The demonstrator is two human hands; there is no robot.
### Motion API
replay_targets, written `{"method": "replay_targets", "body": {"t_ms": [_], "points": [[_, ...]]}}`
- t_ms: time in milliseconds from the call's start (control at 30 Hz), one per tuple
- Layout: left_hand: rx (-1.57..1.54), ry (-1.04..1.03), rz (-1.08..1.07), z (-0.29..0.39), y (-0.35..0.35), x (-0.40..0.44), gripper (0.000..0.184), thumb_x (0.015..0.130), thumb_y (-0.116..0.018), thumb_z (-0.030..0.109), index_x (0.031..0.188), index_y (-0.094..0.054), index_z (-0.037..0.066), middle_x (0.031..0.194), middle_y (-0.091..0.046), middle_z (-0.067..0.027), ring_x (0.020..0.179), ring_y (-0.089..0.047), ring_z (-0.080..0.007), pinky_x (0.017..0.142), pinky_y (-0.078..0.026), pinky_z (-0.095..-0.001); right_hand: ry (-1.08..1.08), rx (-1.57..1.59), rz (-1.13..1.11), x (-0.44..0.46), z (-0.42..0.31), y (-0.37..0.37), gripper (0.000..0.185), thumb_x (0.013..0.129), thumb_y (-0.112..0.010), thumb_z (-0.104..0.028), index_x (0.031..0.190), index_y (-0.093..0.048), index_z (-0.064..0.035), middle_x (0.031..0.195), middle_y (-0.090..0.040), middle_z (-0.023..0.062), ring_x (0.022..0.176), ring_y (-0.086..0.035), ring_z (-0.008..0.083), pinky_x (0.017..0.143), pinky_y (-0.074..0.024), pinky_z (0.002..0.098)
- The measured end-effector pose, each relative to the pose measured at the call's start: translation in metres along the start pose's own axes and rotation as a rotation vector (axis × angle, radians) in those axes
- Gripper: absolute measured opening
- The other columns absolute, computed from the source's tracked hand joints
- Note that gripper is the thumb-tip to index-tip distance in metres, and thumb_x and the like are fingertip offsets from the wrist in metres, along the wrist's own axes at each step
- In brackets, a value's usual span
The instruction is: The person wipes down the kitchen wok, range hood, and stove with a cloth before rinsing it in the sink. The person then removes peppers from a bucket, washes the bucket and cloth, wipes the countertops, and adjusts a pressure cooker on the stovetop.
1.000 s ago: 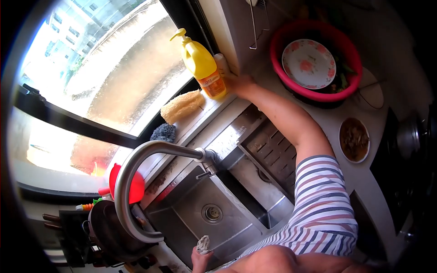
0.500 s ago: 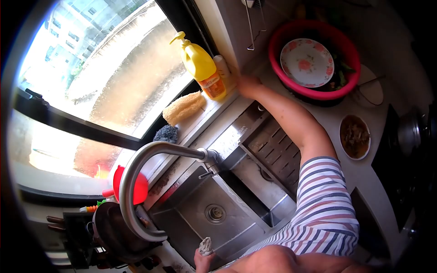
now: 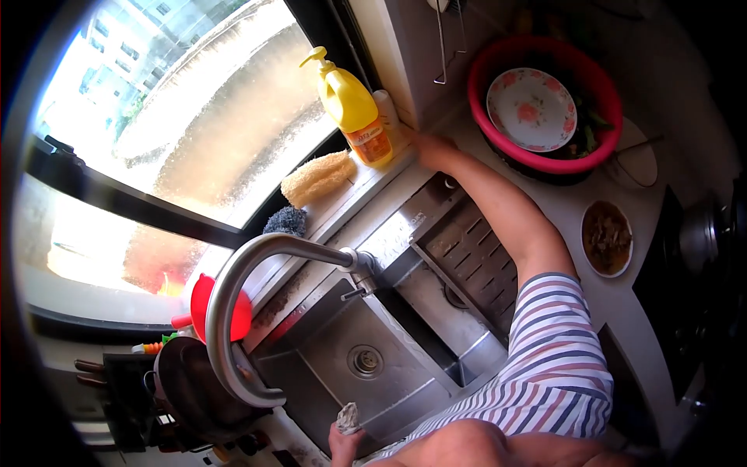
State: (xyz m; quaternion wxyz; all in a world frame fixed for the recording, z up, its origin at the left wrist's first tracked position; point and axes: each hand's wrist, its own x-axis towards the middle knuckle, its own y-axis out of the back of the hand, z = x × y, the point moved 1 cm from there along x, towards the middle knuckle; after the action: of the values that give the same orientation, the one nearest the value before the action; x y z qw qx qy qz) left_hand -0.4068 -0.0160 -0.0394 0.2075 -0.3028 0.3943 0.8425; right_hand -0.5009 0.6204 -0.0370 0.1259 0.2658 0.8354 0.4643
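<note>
My left hand (image 3: 345, 445), low in the view over the near edge of the sink (image 3: 319, 354), is closed around a bunched greyish-white cloth (image 3: 348, 419). My right arm, in a striped sleeve, stretches across the drainer side of the sink. At its end my right hand (image 3: 433, 152) rests at the counter corner by the window ledge, right of a yellow pump bottle (image 3: 350, 105) with an orange label. Its fingers are blurred and dim, so I cannot make out whether they hold anything. A small white container (image 3: 385, 109) stands behind the bottle.
A curved faucet (image 3: 226, 311) arches over the sink. A slotted drainer tray (image 3: 471, 249) covers part of it. A loofah (image 3: 317, 179) and dark scrubber (image 3: 285, 222) lie on the ledge. A red basin (image 3: 599, 163) holds greens and a floral plate (image 3: 531, 109); a bowl of food (image 3: 607, 237) sits nearby.
The view has shifted slightly. My right hand stays by the corner near the yellow bottle, and my left hand still grips the cloth.
</note>
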Motion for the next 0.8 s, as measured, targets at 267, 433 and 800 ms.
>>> {"method": "replay_targets", "body": {"t_ms": [267,433,800], "points": [[0.045,-0.042,0.004,-0.009,0.002,0.008,0.049,0.056,-0.077,0.010,0.096,-0.052,0.001,0.083,-0.060,-0.0058,0.070,-0.056,-0.0136,0.063,-0.047,-0.0279,-0.100,-0.193,-0.095,0.015,-0.013,-0.019,0.053,0.081,-0.041,-0.005,0.132,-0.037,-0.0189,0.114,-0.055,0.0162,0.101,-0.056,0.0284,0.080,-0.0453,0.0377],[-0.115,-0.094,0.035,-0.017,0.002,-0.004,0.047,0.057,-0.076,0.010,0.096,-0.052,0.001,0.084,-0.060,-0.0053,0.073,-0.055,-0.0137,0.067,-0.047,-0.0283,-0.258,0.600,0.092,-0.067,-0.022,0.014,0.048,0.079,-0.043,-0.005,0.127,-0.040,-0.0049,0.075,-0.063,0.0126,0.055,-0.057,0.0175,0.052,-0.0472,0.0297],[-0.104,-0.085,0.082,-0.006,0.017,-0.027,0.048,0.057,-0.075,0.011,0.097,-0.051,0.001,0.076,-0.058,-0.0039,0.056,-0.053,-0.0118,0.050,-0.045,-0.0270,-0.013,0.223,0.324,-0.120,-0.070,-0.019,0.041,0.080,-0.047,-0.010,0.121,-0.047,-0.0070,0.066,-0.059,0.0184,0.062,-0.057,0.0378,0.058,-0.0466,0.0426]]}}
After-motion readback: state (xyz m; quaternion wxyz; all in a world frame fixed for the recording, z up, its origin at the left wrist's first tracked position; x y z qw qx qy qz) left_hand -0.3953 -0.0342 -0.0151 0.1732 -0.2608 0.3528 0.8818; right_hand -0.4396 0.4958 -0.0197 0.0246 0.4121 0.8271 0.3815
